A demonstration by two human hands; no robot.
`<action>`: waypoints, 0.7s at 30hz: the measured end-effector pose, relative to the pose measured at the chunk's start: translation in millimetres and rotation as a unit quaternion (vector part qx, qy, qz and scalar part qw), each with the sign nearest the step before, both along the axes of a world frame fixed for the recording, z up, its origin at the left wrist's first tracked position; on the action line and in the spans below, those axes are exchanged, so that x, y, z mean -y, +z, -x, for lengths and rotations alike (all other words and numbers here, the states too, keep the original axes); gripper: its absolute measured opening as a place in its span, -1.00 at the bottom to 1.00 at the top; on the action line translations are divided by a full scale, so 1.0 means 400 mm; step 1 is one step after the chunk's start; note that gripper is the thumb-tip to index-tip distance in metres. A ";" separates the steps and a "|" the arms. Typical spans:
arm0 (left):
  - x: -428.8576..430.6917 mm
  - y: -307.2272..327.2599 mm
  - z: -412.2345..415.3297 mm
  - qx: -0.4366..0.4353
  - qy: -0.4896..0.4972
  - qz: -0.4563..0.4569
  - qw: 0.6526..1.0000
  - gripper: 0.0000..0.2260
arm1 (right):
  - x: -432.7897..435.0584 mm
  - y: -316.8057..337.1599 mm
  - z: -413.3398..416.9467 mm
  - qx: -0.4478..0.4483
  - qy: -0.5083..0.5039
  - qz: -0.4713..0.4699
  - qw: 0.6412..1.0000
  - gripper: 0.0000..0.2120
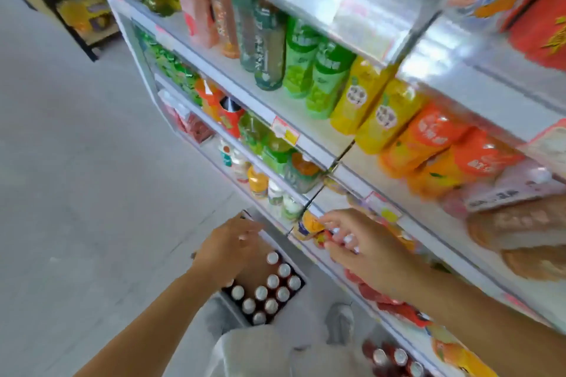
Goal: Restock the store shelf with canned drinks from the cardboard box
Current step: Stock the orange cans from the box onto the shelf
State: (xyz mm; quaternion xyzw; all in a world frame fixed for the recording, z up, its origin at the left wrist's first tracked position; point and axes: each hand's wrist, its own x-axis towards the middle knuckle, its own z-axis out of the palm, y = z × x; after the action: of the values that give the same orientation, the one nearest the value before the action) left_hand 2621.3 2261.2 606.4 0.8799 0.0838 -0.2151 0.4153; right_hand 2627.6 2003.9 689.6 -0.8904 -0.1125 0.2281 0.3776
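Drop risk at the shelf lip: orange can (310,224) is in the right hand (364,254) and, from where I stand, not seated yet.
Nearest me, the cardboard box (254,269) sits on the floor, part-filled with upright cans (272,281). The left hand (229,249) hovers over it, fingers loose, nothing visible in it. Just past that, the right thumb and fingers pinch the can at the front edge of the low shelf (435,236). The can is tilted; blur hides whether it touches the rail. My read: pinch plus tilt, so a slip drops it onto the boxed cans or the left hand below. Shoving it in could knock the orange items (404,242) behind. Farther up, the bottles (327,79) are well apart from both hands.
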 end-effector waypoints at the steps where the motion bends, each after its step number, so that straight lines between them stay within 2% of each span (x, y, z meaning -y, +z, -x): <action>1: -0.026 -0.074 0.024 -0.041 0.019 -0.013 0.999 -0.83 | -0.030 -0.092 -0.021 -0.040 0.014 0.020 0.999 -0.70; 3: -0.069 -0.215 0.069 -0.096 0.044 -0.033 0.994 -0.84 | -0.082 -0.279 -0.053 -0.097 0.048 0.066 0.992 -0.74; 5: -0.103 -0.351 0.104 -0.154 0.060 -0.043 0.985 -0.83 | -0.128 -0.454 -0.077 -0.123 0.078 0.108 0.983 -0.87; 8: -0.145 -0.574 0.149 -0.216 0.095 -0.036 0.971 -0.79 | -0.180 -0.717 -0.095 -0.178 0.071 0.149 0.970 -0.68; 12: -0.200 -0.887 0.204 -0.270 0.122 -0.047 0.954 -0.72 | -0.232 -1.042 -0.090 -0.211 0.071 0.200 0.954 -0.78; 15: -0.231 -1.068 0.206 -0.285 0.155 -0.046 0.945 -0.69 | -0.271 -1.275 -0.089 -0.236 0.082 0.223 0.942 -0.59; 18: -0.261 -1.236 0.188 -0.288 0.196 -0.049 0.936 -0.64 | -0.330 -1.466 -0.095 -0.255 0.082 0.222 0.938 -0.55; 21: -0.290 -1.377 0.154 -0.263 0.140 -0.077 0.952 -0.58 | -0.398 -1.623 -0.094 -0.271 0.079 0.202 0.938 -0.55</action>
State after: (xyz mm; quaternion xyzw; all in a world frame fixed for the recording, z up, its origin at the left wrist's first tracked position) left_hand 2559.7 2377.1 55.7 0.8010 0.3282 -0.3714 0.3357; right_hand 2665.1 2163.1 40.2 -0.8406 -0.0271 0.5078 0.1867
